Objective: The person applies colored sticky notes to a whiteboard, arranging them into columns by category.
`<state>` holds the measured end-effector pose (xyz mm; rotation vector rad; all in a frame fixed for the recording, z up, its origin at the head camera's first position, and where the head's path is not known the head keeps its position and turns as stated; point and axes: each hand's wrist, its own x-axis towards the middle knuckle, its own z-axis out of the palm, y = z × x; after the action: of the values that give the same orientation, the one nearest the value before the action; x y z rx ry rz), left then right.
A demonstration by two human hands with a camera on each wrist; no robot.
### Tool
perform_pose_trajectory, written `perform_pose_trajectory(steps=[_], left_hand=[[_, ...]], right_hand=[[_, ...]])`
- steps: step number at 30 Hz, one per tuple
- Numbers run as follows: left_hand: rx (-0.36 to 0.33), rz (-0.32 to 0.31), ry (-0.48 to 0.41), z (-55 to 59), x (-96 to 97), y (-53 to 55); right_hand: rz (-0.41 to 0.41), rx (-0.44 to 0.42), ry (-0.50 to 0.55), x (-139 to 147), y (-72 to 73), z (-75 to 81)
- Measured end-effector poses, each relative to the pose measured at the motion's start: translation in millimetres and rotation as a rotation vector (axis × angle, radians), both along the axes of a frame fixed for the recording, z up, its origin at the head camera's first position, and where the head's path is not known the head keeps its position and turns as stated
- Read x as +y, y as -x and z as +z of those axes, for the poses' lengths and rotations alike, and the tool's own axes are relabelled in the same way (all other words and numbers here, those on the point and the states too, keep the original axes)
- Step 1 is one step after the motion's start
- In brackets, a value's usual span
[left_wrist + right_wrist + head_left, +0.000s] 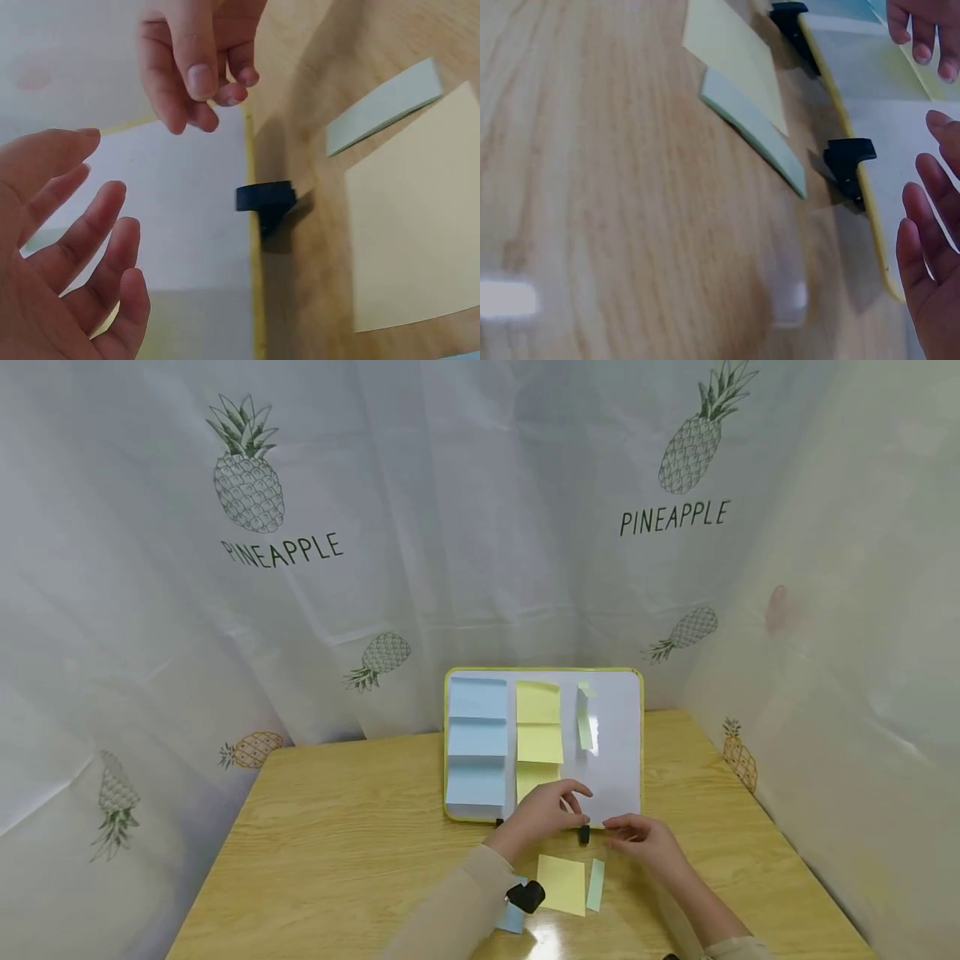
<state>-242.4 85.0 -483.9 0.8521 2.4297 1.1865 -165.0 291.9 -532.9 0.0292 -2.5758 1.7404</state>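
Observation:
A small whiteboard (pixel 618 727) with a yellow rim stands upright on the table. Blue sticky notes (pixel 477 737) form its left column and yellow sticky notes (pixel 539 742) the middle one. A narrow green sticky strip (pixel 584 718) hangs to their right, its length standing off the board. My left hand (pixel 546 810) is in front of the board's lower part, overlapping the lowest yellow note, fingers loosely bent around nothing. Just right of it, by the lower rim, my right hand (pixel 647 843) hovers with relaxed fingers. The left wrist view shows a gap between both hands.
Black feet (pixel 847 161) clip onto the board's lower edge. On the table before it lie a yellow note pad (pixel 561 885), a narrow green pad (pixel 596 885) and a blue pad (pixel 512 918), partly behind the left sleeve. A pineapple-print curtain (pixel 480 527) surrounds the table.

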Motion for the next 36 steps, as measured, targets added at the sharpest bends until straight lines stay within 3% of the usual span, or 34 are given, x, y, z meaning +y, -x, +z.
perform_pose_trajectory(steps=[7,12,16,22,25,28,34,36], left_hand=[[-0.073,0.02,-0.031,-16.3,-8.5,-17.8],[-0.094,0.016,-0.045,-33.7,-13.3,-27.3],[-0.125,0.016,-0.043,-50.2,-15.3,-38.2],[-0.14,0.021,-0.076,-71.5,-17.2,-51.1],[-0.104,0.012,-0.072,-79.8,-16.3,-52.0],[-0.042,-0.019,-0.033,-87.0,-14.3,-51.7],[0.22,-0.094,0.152,-92.4,-10.0,-54.0],[0.266,-0.095,0.2,-91.4,-9.7,-56.3]], right_hand=[[0.039,0.036,-0.032,-4,-4.3,-13.8],[0.134,0.122,-0.037,-5,-10.2,-23.4],[0.222,0.192,-0.104,-4,-12.4,-34.6],[0.244,0.315,-0.176,-4,-10.7,-50.2],[0.229,0.416,-0.225,-5,-10.6,-56.0],[0.192,0.465,-0.294,-6,-13.5,-59.8],[0.151,0.425,-0.386,-4,-19.5,-63.5],[0.149,0.422,-0.402,-5,-19.8,-64.2]])
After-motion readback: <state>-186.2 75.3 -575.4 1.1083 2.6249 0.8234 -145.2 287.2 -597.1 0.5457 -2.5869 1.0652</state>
